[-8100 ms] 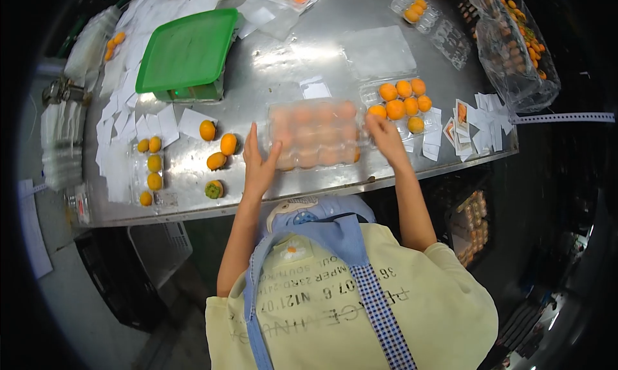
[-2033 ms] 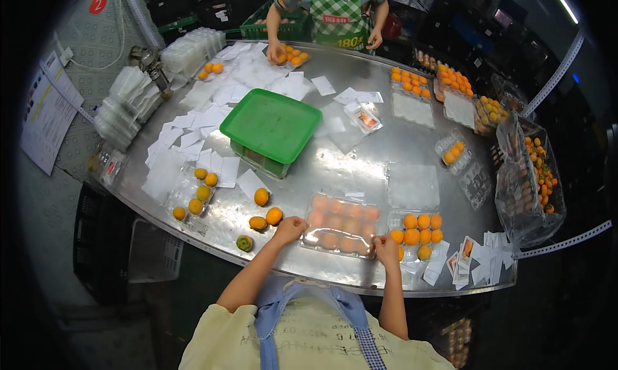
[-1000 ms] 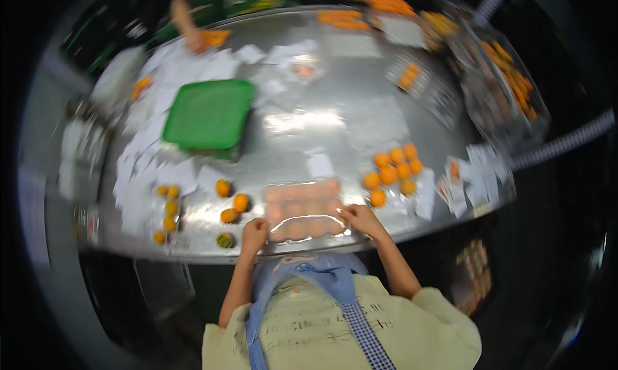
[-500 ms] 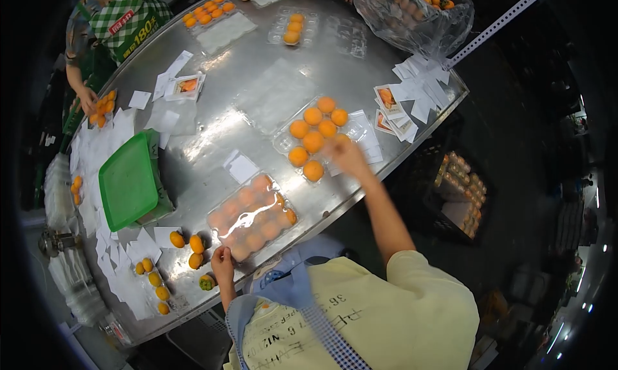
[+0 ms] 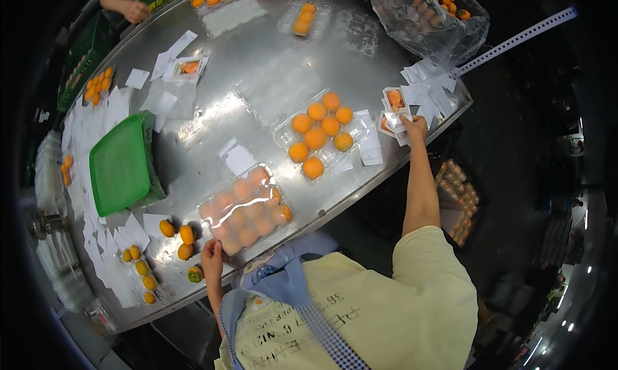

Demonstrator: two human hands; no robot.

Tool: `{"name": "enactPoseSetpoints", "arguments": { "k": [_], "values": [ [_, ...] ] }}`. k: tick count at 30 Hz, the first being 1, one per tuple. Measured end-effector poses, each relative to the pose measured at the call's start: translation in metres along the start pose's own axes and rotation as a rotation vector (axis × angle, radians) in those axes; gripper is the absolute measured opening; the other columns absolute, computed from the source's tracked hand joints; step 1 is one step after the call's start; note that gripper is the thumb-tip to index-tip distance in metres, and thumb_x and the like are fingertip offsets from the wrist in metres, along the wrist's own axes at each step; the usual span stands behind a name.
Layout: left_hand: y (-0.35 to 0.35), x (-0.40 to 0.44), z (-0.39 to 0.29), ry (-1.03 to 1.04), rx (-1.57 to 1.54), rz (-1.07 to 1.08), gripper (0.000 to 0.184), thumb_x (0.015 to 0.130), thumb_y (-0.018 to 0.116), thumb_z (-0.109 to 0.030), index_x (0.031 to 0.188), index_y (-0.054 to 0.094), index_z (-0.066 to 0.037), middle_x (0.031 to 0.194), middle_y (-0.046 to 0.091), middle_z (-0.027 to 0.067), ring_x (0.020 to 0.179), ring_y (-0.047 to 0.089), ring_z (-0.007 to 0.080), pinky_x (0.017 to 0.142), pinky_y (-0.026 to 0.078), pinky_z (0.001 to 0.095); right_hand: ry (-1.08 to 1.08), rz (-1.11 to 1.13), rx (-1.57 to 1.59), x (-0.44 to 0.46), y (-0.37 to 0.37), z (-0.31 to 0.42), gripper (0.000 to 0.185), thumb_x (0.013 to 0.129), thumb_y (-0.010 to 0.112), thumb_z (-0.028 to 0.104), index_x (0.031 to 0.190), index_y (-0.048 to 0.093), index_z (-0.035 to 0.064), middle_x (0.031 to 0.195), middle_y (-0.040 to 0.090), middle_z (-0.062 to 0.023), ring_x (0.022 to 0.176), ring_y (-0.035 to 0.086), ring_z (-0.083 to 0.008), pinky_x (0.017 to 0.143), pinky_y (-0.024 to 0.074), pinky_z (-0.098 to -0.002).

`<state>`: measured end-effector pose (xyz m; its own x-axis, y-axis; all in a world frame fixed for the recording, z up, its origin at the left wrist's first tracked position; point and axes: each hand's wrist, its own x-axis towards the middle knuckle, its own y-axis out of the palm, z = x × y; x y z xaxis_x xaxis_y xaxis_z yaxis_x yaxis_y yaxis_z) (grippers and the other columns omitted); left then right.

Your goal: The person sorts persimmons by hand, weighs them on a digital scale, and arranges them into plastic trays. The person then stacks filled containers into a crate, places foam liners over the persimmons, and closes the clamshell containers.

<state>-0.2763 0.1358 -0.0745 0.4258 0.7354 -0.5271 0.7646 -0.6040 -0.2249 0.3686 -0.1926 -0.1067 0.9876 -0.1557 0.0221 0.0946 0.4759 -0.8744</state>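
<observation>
My left hand (image 5: 212, 254) pinches the near-left corner of a closed clear plastic box (image 5: 244, 210) filled with orange fruit, which look like persimmons. To the right, my right hand (image 5: 415, 128) reaches to a small pile of printed picture cards (image 5: 395, 99), its fingers closed on a card there. Between the two hands lies an open clear tray (image 5: 283, 135) holding several round persimmons (image 5: 315, 138). White paper slips (image 5: 370, 141) lie beside that tray, and another white slip (image 5: 237, 156) is behind the closed box.
A green bin (image 5: 122, 167) stands at the left among scattered papers, with loose persimmons (image 5: 186, 235) nearby. A plastic-lined crate of fruit (image 5: 444, 22) is at the far right, near a perforated metal post (image 5: 515, 41). Across the table is another person's hand (image 5: 135, 11).
My right hand has moved right from the open tray of persimmons to the picture cards. My left hand stays at the closed box. The person opposite has moved their hand away from the fruit.
</observation>
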Motion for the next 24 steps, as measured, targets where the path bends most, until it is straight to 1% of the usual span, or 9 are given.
{"name": "enactPoseSetpoints", "arguments": {
  "k": [4, 7, 11, 15, 17, 19, 21, 22, 24],
  "values": [
    [-0.001, -0.008, -0.008, -0.002, 0.094, -0.025, 0.027, 0.092, 0.058, -0.021, 0.108, 0.058, 0.001, 0.076, 0.059, 0.0033, 0.056, 0.053, 0.0087, 0.051, 0.042, 0.0221, -0.05, -0.066, 0.355, 0.002, -0.01, -0.011, 0.035, 0.073, 0.078, 0.029, 0.093, 0.07, 0.0012, 0.08, 0.07, -0.0101, 0.071, 0.065, -0.0189, 0.067, 0.0507, -0.0315],
    [-0.004, -0.016, -0.02, 0.022, 0.206, -0.077, 0.03, 0.09, 0.06, -0.021, 0.112, 0.057, 0.0, 0.082, 0.06, 0.0049, 0.059, 0.054, 0.0101, 0.054, 0.043, 0.0232, -0.133, -0.157, 0.335, -0.006, -0.03, -0.007, 0.031, 0.078, 0.073, 0.028, 0.095, 0.071, 0.0028, 0.082, 0.07, -0.0106, 0.073, 0.066, -0.0212, 0.068, 0.0509, -0.033],
    [-0.009, -0.019, -0.03, 0.063, 0.281, -0.15, 0.031, 0.09, 0.06, -0.019, 0.115, 0.057, -0.001, 0.087, 0.061, 0.0055, 0.068, 0.056, 0.0115, 0.061, 0.045, 0.0251, -0.467, -0.438, 0.348, -0.01, -0.051, 0.004, 0.021, 0.085, 0.065, 0.02, 0.097, 0.071, 0.004, 0.095, 0.07, -0.0122, 0.085, 0.066, -0.0269, 0.075, 0.0501, -0.0344],
    [0.004, -0.019, -0.047, 0.379, 0.216, -0.426, 0.031, 0.086, 0.063, -0.012, 0.115, 0.058, -0.003, 0.096, 0.061, 0.0061, 0.083, 0.056, 0.0138, 0.072, 0.044, 0.026, -0.505, -0.337, 0.617, -0.05, -0.087, 0.057, 0.022, 0.09, 0.06, 0.014, 0.104, 0.066, -0.002, 0.097, 0.07, -0.0101, 0.089, 0.064, -0.017, 0.079, 0.0486, -0.0274],
    [0.013, -0.024, -0.075, 0.474, 0.331, -0.485, 0.032, 0.081, 0.068, -0.006, 0.112, 0.059, -0.004, 0.103, 0.06, 0.0078, 0.093, 0.055, 0.0176, 0.078, 0.044, 0.0289, -0.696, -0.134, 0.522, -0.087, -0.103, 0.09, 0.02, 0.091, 0.059, 0.013, 0.1, 0.065, -0.0036, 0.094, 0.069, -0.0091, 0.086, 0.062, -0.0145, 0.077, 0.0474, -0.0257],
    [0.035, -0.032, -0.118, 0.675, 0.425, -0.45, 0.036, 0.076, 0.071, -0.008, 0.11, 0.059, -0.003, 0.106, 0.059, 0.0107, 0.096, 0.054, 0.0223, 0.08, 0.043, 0.032, -0.887, 0.147, 0.527, -0.157, -0.113, 0.139, 0.011, 0.085, 0.063, 0.008, 0.092, 0.066, 0.0008, 0.085, 0.067, -0.0112, 0.078, 0.063, -0.0203, 0.071, 0.0485, -0.0314],
    [0.058, -0.046, -0.172, 0.914, 0.471, -0.273, 0.048, 0.068, 0.076, -0.006, 0.112, 0.056, -0.003, 0.109, 0.056, 0.012, 0.098, 0.053, 0.0241, 0.084, 0.043, 0.0332, -1.127, 0.426, 0.541, -0.218, -0.092, 0.164, 0.009, 0.081, 0.067, 0.009, 0.088, 0.067, 0.0041, 0.08, 0.065, -0.0086, 0.074, 0.062, -0.0234, 0.067, 0.0487, -0.033],
    [0.072, -0.048, -0.186, 0.976, 0.489, -0.21, 0.048, 0.068, 0.076, -0.008, 0.112, 0.056, -0.003, 0.11, 0.056, 0.0121, 0.1, 0.053, 0.0256, 0.086, 0.043, 0.0345, -1.407, 0.493, 0.526, -0.25, -0.089, 0.186, 0.008, 0.08, 0.067, 0.011, 0.087, 0.068, 0.0058, 0.08, 0.066, -0.0074, 0.072, 0.061, -0.024, 0.065, 0.0484, -0.0337],
    [0.091, -0.05, -0.196, 0.94, 0.54, -0.052, 0.046, 0.068, 0.077, -0.009, 0.109, 0.058, -0.001, 0.107, 0.058, 0.012, 0.1, 0.055, 0.0255, 0.085, 0.044, 0.0354, -1.47, 0.748, 0.566, -0.307, -0.077, 0.204, 0.009, 0.08, 0.067, 0.013, 0.086, 0.068, 0.0067, 0.08, 0.065, -0.0067, 0.072, 0.06, -0.0241, 0.067, 0.0479, -0.0348]
  ]
}}
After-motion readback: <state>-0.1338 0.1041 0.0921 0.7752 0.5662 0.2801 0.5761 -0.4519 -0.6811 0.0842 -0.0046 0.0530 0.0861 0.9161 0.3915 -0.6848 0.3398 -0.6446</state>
